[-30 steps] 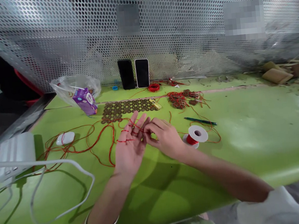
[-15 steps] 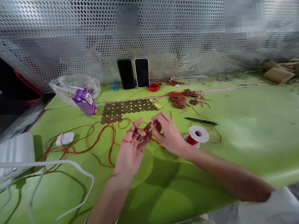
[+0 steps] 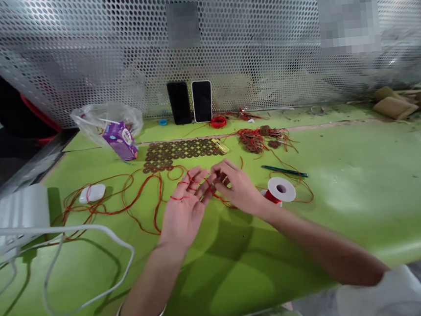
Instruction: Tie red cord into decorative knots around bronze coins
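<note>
My left hand (image 3: 185, 207) is turned palm up in front of me, with red cord (image 3: 179, 198) looped round its fingers and across the palm. Its fingers are partly stretched and hold the cord by these loops. My right hand (image 3: 235, 185) meets the left fingertips, thumb and forefinger pinched on the cord. The pinch itself is partly hidden. From the hands, more red-orange cord (image 3: 156, 209) trails left over the green table (image 3: 213, 275). A white spool (image 3: 281, 189) of red cord stands just right of my right hand.
Brown round coins (image 3: 158, 155) lie in rows behind the hands, with a yellow item (image 3: 220, 146) at their right end. Corded coins (image 3: 253, 139), a pen (image 3: 284, 171), a purple box (image 3: 120, 141), two phones (image 3: 202, 101), a white case (image 3: 91, 193) and a power strip (image 3: 20, 219) surround them.
My left fingers have straightened a little, showing more of the palm and the cord loops. My right hand stays pinched at the left fingertips. The view has shifted slightly.
</note>
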Available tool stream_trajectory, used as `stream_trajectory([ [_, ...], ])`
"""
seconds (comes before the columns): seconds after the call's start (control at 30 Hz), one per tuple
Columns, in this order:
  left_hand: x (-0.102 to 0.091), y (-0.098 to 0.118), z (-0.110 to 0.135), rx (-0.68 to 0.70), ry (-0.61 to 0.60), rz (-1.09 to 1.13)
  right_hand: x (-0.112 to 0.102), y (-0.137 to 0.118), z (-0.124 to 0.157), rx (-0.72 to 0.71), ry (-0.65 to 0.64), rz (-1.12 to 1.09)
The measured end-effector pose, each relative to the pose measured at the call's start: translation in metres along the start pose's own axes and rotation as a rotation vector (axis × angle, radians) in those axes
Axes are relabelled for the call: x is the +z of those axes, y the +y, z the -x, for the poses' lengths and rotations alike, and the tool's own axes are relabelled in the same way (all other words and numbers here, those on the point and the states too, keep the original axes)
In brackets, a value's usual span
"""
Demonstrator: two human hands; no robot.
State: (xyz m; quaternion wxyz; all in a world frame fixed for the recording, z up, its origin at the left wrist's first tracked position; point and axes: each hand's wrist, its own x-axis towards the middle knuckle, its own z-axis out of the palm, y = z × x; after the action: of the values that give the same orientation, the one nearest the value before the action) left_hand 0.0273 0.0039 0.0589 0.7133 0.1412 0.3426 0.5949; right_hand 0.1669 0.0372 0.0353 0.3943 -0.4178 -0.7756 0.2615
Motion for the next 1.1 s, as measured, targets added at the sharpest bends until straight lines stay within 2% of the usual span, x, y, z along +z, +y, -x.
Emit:
stream_trajectory([
  [0.1,0.003,0.002,0.004,0.043,-0.076,0.055,-0.003,-0.004,0.001,-0.028,0.171,0.026],
  [0.17,0.003,0.004,0.006,0.060,-0.107,0.086,-0.003,-0.010,0.003,-0.084,0.218,0.073],
  [0.27,0.003,0.005,0.007,0.043,-0.119,0.102,0.000,-0.020,0.005,-0.196,0.120,0.153],
  [0.37,0.004,0.004,0.007,0.032,-0.138,0.112,0.005,-0.027,0.005,-0.209,0.040,0.205],
  [0.5,0.006,0.001,0.009,0.019,-0.172,0.078,0.009,-0.027,0.003,-0.145,0.056,0.238],
  [0.63,0.007,0.000,0.008,0.033,-0.187,0.062,0.009,-0.025,0.002,-0.152,0.078,0.236],
  [0.77,0.004,-0.002,0.005,0.034,-0.199,0.076,0.008,-0.025,0.001,-0.139,0.040,0.243],
  [0.9,0.001,-0.002,0.003,0.017,-0.176,0.072,0.008,-0.026,0.001,-0.137,0.025,0.259],
  [1.1,0.002,-0.002,0.002,-0.013,-0.115,0.023,0.005,-0.026,0.003,-0.121,0.080,0.283],
])
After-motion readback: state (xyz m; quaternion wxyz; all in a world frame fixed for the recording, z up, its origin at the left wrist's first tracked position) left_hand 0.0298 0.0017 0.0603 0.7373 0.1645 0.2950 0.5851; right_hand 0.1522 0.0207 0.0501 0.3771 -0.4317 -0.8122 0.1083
